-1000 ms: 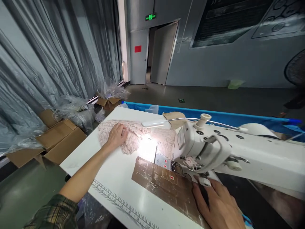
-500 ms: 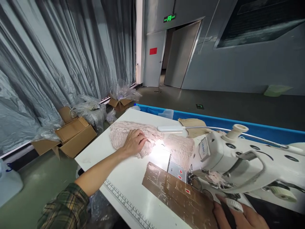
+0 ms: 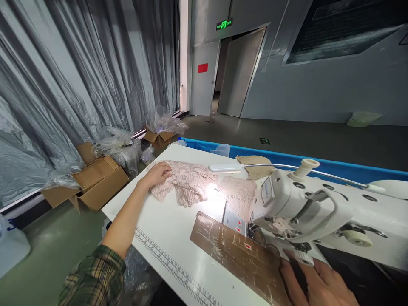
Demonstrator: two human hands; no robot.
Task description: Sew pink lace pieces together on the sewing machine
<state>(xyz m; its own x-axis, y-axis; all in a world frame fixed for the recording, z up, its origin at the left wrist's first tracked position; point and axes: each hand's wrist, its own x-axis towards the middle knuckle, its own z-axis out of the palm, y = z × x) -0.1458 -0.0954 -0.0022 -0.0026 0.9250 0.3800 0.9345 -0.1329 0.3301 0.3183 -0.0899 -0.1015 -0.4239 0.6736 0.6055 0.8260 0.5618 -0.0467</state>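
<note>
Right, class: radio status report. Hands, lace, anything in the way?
Left hand on lace. Right hand at brown plate, partly hidden by machine. Lace rumpled on table. Lamp washing out part of the lace.

pale pink lace-patterned fabric (image 3: pixel 191 180), green plaid sleeve (image 3: pixel 98 272), white sewing machine (image 3: pixel 341 216), brown pale-streaked panel (image 3: pixel 236 259).

A silvery curtain (image 3: pixel 95 72) hangs along the left side, with an open cardboard box (image 3: pixel 105 187) and crumpled clear plastic (image 3: pixel 116 144) on the floor (image 3: pixel 60 242) near it. A translucent container (image 3: pixel 12 246) sits at the left edge. Beyond, a grey door (image 3: pixel 240 74) stands partly open below a green exit sign (image 3: pixel 224 24); a red sheet (image 3: pixel 203 68) is beside it, and a dark panel (image 3: pixel 331 36) covers part of the wall (image 3: pixel 296 93).
</note>
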